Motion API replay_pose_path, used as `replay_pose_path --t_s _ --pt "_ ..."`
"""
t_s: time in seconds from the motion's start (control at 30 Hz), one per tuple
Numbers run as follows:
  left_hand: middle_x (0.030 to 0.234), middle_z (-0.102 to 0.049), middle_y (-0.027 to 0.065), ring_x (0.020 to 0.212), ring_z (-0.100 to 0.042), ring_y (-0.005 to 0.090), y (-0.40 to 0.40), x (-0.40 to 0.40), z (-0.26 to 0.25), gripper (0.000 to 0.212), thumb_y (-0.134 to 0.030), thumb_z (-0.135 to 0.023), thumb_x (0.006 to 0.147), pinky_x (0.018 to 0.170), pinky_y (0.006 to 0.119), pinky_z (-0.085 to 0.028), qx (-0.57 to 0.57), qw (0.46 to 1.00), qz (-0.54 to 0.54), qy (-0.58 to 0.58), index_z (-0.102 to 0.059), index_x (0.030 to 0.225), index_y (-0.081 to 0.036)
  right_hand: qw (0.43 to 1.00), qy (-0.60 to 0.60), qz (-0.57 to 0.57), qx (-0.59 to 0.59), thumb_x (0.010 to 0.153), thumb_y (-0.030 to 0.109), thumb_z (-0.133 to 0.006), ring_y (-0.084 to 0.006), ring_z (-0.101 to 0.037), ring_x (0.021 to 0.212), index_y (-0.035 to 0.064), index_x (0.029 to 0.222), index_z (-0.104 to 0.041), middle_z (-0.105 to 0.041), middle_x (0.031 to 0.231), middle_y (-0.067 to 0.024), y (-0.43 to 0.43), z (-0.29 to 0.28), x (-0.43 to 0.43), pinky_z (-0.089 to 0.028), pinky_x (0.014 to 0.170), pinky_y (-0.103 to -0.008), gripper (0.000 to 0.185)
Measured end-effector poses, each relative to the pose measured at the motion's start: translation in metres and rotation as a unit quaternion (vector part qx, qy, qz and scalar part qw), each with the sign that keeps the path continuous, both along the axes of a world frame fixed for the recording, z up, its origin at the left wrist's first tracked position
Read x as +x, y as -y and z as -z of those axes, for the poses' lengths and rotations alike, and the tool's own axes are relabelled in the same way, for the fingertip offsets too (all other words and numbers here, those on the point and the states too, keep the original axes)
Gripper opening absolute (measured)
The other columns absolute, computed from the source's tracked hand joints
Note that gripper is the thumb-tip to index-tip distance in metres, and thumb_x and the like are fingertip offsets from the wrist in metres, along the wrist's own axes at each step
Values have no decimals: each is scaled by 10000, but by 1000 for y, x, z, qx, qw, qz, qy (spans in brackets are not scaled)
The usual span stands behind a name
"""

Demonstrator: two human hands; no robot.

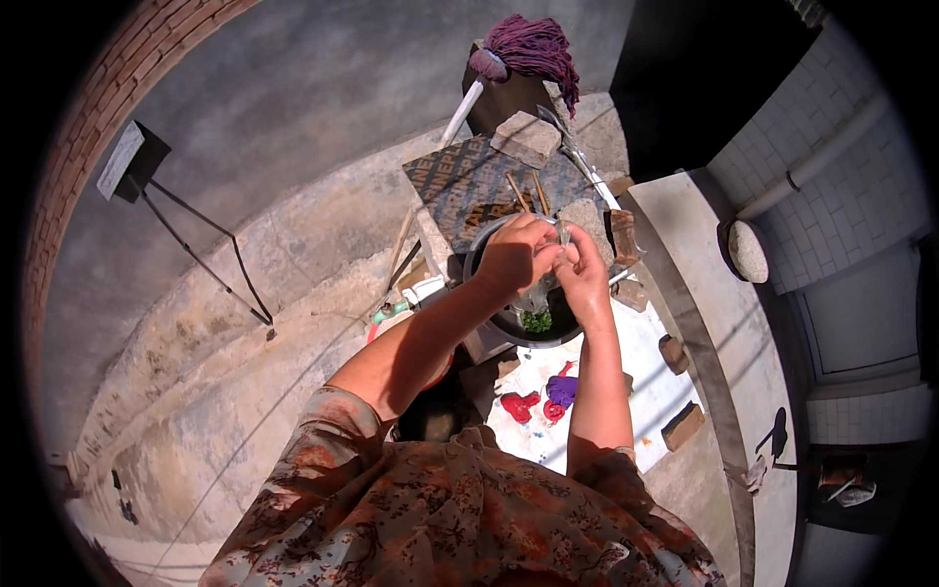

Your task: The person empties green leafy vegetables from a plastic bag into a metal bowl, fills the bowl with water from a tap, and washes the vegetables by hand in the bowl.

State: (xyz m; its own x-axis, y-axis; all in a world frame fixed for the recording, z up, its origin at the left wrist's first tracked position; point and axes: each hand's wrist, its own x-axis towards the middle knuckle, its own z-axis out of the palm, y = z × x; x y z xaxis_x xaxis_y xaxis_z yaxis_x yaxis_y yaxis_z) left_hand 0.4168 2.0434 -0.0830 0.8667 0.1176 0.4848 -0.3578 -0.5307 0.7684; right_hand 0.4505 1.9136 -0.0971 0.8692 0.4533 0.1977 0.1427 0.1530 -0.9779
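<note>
Both my hands meet over a dark round basin (577, 336), their fingers pinching the gathered top of a clear plastic bag (534, 299). My left hand (512, 253) comes from the left, its back turned up. On the other side, my right hand (583, 275) has thumb and fingers at the same gathered plastic. The bag hangs down into the basin. Some green stuff (537, 321), perhaps leaves, shows low in the basin; whether it lies inside the bag I cannot tell. Behind my hands, two wooden sticks (541, 192) lie on a printed board (447, 172).
Stone blocks (526, 139) and a brick (623, 236) rest on and beside the board. A purple string mop (532, 51) stands behind. Red bundles (519, 406) and a purple bundle (562, 390) lie on a white sheet (587, 440), with brick pieces (682, 427) at its edge.
</note>
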Motion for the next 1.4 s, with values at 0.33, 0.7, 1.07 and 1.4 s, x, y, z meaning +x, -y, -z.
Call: replay_pose_path --t_s 0.33,0.7,1.07,1.4 --pt "663 -483 -16 614 -454 42 4 -2 1 47 -24 -538 790 552 192 -398 -141 990 23 -15 -515 829 -10 997 -56 -29 44 788 -97 -426 -102 -538 688 14 1217 -356 -597 849 -96 5 -1 -6 -432 643 -207 449" --pt "741 -564 30 658 -510 74 -13 3 11 47 -39 -531 789 616 197 -417 -376 916 52 -128 -517 832 -26 986 -141 -5 92 754 -80 -419 -105 -535 665 28 1095 -474 -594 818 -79 9 0 -4 -406 600 -193 362" --pt "769 -535 3 676 -488 57 -2 -4 1 106 -51 -588 768 642 199 -409 -277 942 94 -167 -539 855 -16 981 -157 -23 111 763 -74 -420 -61 -502 632 31 1128 -464 -590 797 -52 3 -9 -12 -370 533 -167 382" --pt "721 -551 3 641 -499 66 -10 -5 10 88 -85 -542 797 577 186 -405 -365 910 121 -157 -550 848 -14 978 -153 -47 135 730 -78 -409 -72 -484 611 21 1126 -470 -574 747 -51 12 -3 -7 -359 535 -176 413"
